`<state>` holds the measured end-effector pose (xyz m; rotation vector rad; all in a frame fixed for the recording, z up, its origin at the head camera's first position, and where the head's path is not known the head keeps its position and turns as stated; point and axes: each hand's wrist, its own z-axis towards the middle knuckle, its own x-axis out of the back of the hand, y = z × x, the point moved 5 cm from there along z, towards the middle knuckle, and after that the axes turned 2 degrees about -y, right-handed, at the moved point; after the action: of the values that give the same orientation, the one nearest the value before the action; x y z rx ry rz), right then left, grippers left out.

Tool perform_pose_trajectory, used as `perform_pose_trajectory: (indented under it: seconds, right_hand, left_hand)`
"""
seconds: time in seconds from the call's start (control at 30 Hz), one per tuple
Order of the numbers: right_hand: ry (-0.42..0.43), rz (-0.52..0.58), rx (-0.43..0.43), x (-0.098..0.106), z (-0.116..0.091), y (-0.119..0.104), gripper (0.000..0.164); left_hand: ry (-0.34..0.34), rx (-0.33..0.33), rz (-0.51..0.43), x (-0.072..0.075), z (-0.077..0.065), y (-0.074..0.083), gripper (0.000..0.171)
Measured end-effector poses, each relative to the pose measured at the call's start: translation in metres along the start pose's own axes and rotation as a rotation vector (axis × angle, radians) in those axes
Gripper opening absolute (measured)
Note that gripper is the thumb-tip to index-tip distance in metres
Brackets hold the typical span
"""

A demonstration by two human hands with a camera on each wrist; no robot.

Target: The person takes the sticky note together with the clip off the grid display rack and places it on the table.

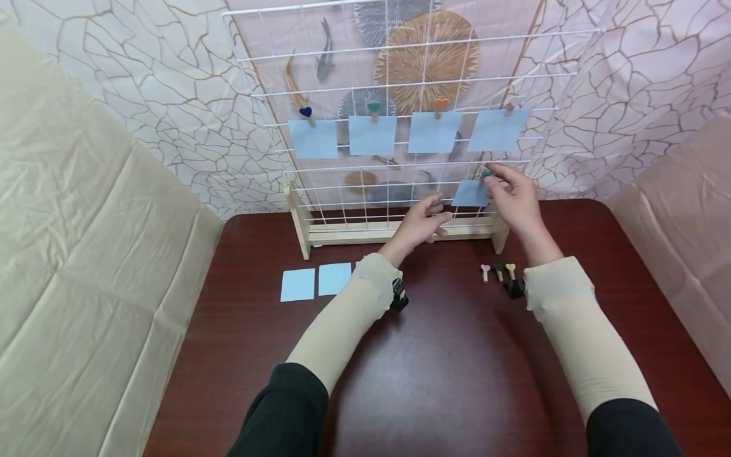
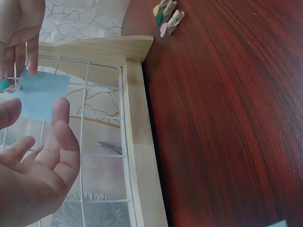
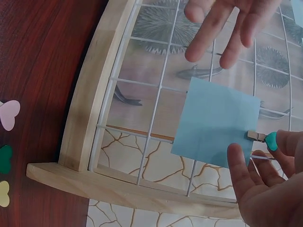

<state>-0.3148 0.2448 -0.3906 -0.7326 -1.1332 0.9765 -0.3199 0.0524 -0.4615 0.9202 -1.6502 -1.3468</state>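
My right hand (image 1: pixel 516 198) is at the lower right of a white wire grid (image 3: pixel 162 88), pinching a small wooden clothespin with a teal heart (image 3: pixel 270 141). The clothespin's jaws bite the edge of a light blue paper square (image 3: pixel 215 124), which lies against the wires. One right fingertip overlaps the paper's edge in the right wrist view. To the left of that square is my left hand (image 1: pixel 419 222), its fingers spread and holding nothing, fingertips close to the paper. In the left wrist view, the same blue square (image 2: pixel 41 94) shows between both hands.
Above, several blue squares (image 1: pixel 372 136) hang in a row from heart clothespins. The grid stands in a wooden base (image 1: pixel 348 236). Pink, green and yellow heart clothespins (image 1: pixel 485 271) lie by my right wrist. More blue squares (image 1: pixel 297 285) lie left of my left forearm, which partly hides one.
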Motion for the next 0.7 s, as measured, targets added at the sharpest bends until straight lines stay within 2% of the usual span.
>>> perform_pose_trajectory:
  seconds: [0.17, 0.33, 0.53, 0.7]
  right_hand:
    - [0.021, -0.026, 0.011, -0.001, 0.006, 0.011, 0.037]
    - [0.054, -0.037, 0.019, -0.001, 0.009, 0.015, 0.035]
    - [0.087, -0.051, 0.009, 0.0, 0.008, 0.013, 0.031]
    - [0.09, -0.059, 0.008, 0.0, 0.008, 0.011, 0.029]
  left_hand:
    - [-0.018, -0.013, 0.077, -0.005, 0.007, 0.0, 0.064]
    - [-0.009, -0.028, 0.063, -0.01, 0.012, 0.002, 0.064]
    - [0.056, -0.071, 0.092, -0.015, 0.017, 0.005, 0.049]
    - [0.099, -0.064, 0.097, -0.017, 0.019, 0.008, 0.043]
